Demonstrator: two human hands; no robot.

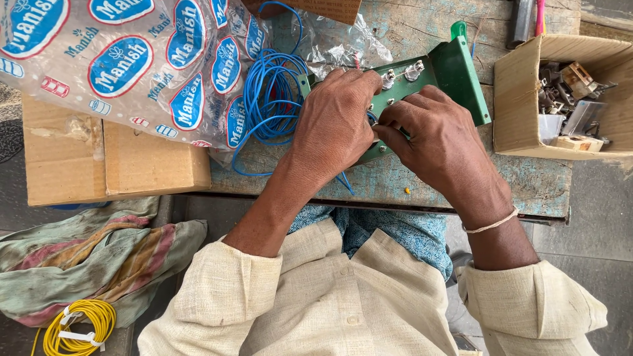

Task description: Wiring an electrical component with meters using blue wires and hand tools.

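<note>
A green metal panel (455, 72) with small silver terminals lies tilted on a worn wooden bench (422, 181). My left hand (333, 125) rests on the panel's left part, fingers curled over it. Close beside it, my right hand (438, 142) presses on the panel's lower edge, its fingertips pinched near a blue wire. Both hands hide most of the panel's middle. A loose coil of blue wire (270, 99) sits just left of the panel, and one strand runs under my left hand.
A printed plastic bag (132, 59) covers a cardboard box (105, 165) at the left. An open cardboard box (521, 105) of small metal parts stands at the right. Below left lie a striped cloth (86, 254) and a yellow wire coil (82, 326).
</note>
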